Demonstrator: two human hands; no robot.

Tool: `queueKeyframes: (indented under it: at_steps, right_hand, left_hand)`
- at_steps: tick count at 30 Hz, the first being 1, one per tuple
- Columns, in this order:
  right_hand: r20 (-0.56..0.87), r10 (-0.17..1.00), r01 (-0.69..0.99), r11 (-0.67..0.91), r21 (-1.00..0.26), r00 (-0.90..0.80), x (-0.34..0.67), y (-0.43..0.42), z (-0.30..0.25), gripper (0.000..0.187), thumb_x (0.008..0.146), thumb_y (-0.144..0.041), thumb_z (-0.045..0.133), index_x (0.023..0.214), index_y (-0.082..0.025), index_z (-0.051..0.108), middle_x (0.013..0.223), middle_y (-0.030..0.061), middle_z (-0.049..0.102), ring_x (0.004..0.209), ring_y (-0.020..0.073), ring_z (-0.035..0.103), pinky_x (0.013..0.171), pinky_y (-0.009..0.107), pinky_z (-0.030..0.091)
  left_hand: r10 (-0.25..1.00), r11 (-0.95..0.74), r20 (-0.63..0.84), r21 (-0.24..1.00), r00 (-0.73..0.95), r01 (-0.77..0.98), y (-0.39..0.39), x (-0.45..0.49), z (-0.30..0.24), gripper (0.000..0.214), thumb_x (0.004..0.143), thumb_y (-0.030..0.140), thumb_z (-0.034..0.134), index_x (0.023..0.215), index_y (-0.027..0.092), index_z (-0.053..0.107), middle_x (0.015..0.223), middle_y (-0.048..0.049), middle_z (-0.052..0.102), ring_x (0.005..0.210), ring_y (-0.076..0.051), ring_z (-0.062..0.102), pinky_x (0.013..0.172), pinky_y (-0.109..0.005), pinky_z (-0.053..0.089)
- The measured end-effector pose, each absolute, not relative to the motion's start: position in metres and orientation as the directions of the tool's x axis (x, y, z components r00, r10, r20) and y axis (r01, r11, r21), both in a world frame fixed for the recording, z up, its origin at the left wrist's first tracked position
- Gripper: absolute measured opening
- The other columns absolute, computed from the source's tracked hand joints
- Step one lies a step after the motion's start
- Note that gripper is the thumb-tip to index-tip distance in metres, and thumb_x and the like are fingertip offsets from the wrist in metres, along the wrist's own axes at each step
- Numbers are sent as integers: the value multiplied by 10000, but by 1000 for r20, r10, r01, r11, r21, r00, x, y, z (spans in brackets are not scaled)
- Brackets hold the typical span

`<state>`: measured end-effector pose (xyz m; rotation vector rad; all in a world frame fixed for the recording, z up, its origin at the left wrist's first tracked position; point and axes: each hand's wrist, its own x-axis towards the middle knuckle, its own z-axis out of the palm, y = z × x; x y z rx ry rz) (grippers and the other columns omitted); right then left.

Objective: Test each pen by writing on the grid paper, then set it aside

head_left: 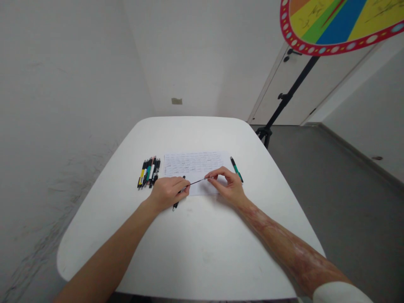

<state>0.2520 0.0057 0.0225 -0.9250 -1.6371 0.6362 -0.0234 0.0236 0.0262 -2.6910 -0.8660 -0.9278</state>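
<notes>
My left hand (168, 192) is closed around a black pen barrel (175, 205) whose lower end sticks out below the fist. A thin dark refill (197, 182) runs from that hand to my right hand (225, 184), which pinches its other end between thumb and fingers. Both hands rest over the near edge of a sheet of paper (192, 165) covered in handwriting. A green pen (236, 168) lies just right of my right hand. A row of several pens (149, 172) lies left of the sheet, close to my left hand.
Everything sits on a white rounded table (202, 252). White walls stand left and behind. A black tripod stand (284, 103) carrying a colourful prize wheel (341, 23) stands on the grey floor at the right, near a door.
</notes>
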Motion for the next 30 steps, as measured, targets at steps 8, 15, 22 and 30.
queueKeyframes:
  at_steps: [8,15,22,30]
  right_hand:
    - [570,812,233,582,-779,-122,253,7,19,40,1005,-257,791,1032,-287,790,1006,32,839,910,230,751,882,451,579]
    - [565,814,243,581,-777,-137,254,7,20,49,1003,-253,792,1035,-290,797,1008,36,834,917,237,748,886,458,577]
    - [510,828,240,557,-795,-232,254,7,20,29,994,-314,814,1019,-301,821,970,35,811,903,228,741,869,432,583]
    - [483,838,224,537,-813,-253,254,7,21,117,976,-373,836,1052,-285,819,976,46,819,868,224,730,871,437,587]
  left_hand:
    - [387,-847,684,-3,619,532,25,-20,26,98,1006,141,667,999,214,732,896,14,835,755,-136,787,650,-244,539]
    - [381,-845,688,-13,618,535,24,-18,28,96,1014,150,664,1002,215,734,893,13,836,755,-133,788,647,-248,540]
    - [369,-864,680,0,634,503,23,-16,25,86,1046,180,666,1026,215,742,912,5,840,760,-136,790,662,-254,551]
    - [361,-868,689,3,629,496,22,-14,24,83,1058,186,671,1053,217,748,944,3,847,775,-138,798,680,-266,570]
